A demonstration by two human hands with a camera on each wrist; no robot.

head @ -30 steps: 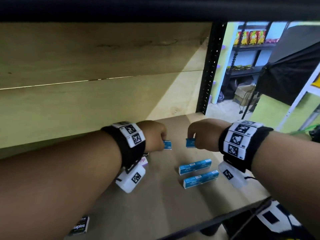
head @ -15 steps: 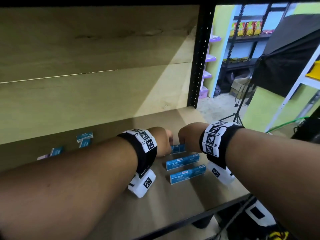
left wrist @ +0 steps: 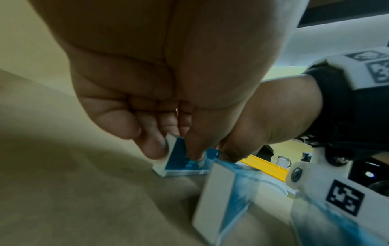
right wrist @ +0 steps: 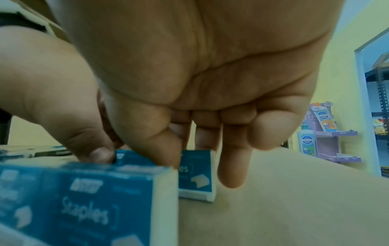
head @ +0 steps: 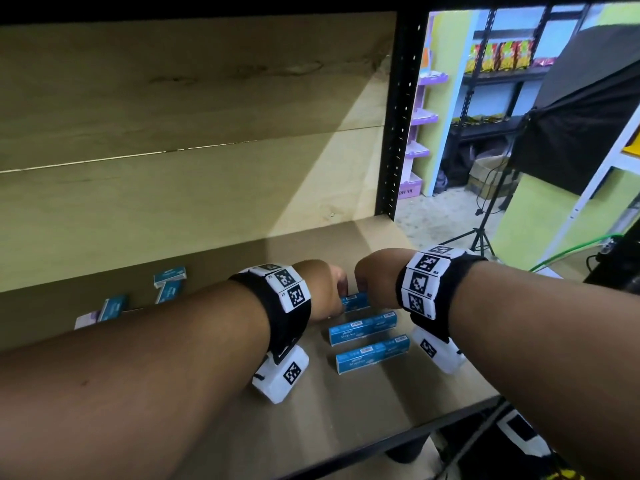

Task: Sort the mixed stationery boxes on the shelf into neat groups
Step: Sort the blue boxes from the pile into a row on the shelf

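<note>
Small blue staples boxes lie on the wooden shelf [head: 346,420]. My left hand [head: 334,292] pinches one small box [left wrist: 179,159] by its end, between thumb and fingers [left wrist: 155,146]. My right hand [head: 367,282] pinches a second small box [right wrist: 195,173]. The two boxes [head: 353,301] meet end to end on the shelf board, mostly hidden under my hands in the head view. Two finished rows of blue boxes [head: 362,328] [head: 372,353] lie parallel just in front of them.
Several more blue boxes [head: 169,276] [head: 112,306] and a pale purple box [head: 85,320] lie scattered at the back left of the shelf. A black upright post [head: 398,116] marks the shelf's right end. The black front rail [head: 398,441] runs below.
My hands have come together and moved down, bringing the two small boxes from apart in the air to end to end on the shelf behind the two rows.
</note>
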